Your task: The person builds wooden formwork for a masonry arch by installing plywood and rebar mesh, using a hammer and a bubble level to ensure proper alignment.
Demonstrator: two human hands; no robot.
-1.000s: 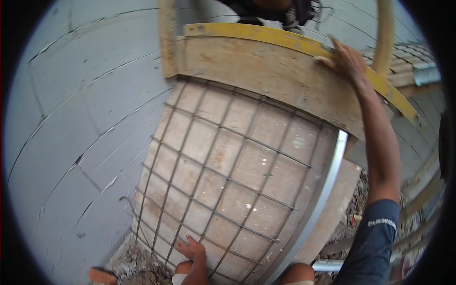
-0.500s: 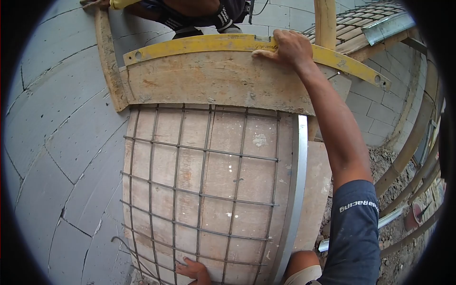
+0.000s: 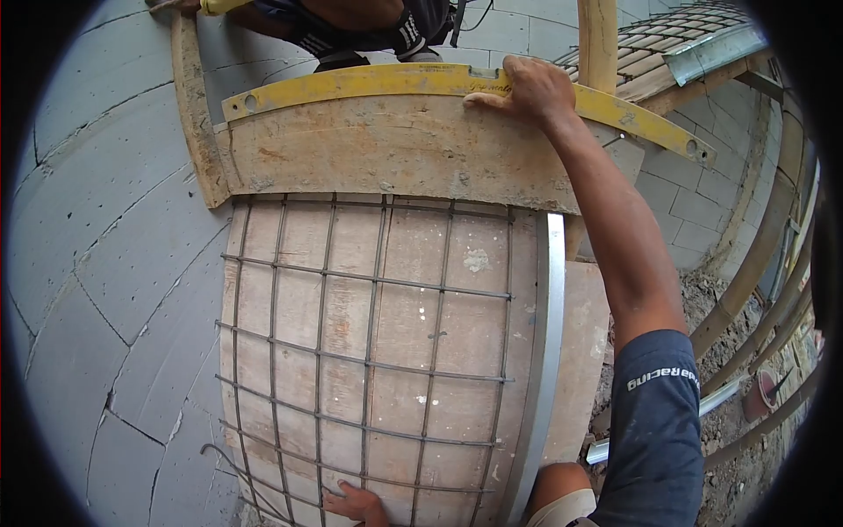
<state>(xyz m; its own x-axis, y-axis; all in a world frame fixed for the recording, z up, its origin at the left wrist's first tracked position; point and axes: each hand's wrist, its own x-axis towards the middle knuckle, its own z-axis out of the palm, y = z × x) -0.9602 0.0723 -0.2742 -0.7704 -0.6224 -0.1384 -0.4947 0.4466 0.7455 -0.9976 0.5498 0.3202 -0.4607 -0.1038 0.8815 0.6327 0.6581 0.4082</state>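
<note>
My right hand (image 3: 537,90) grips a long yellow spirit level (image 3: 369,83); the fingers curl over its upper edge and the thumb lies along the near side. The level lies along the top of a stained wooden plank (image 3: 369,145) set across the far end of a plywood panel (image 3: 553,395). Over the plywood is a grid of steel reinforcing mesh (image 3: 369,360). At the bottom, my left hand (image 3: 351,503) rests by the mesh bars with its fingers apart, holding nothing I can see. A metal channel (image 3: 543,351) runs along the plywood's right side.
A grey block wall (image 3: 105,263) fills the left. A co-worker crouches beyond the plank, one hand (image 3: 176,5) on an upright wooden board (image 3: 198,114). A wooden post (image 3: 598,44) stands behind the level. Bamboo poles (image 3: 746,272) and a bucket (image 3: 762,393) are at right.
The whole view has shifted slightly to the left. Both hands, the level and the plank keep their places relative to each other.
</note>
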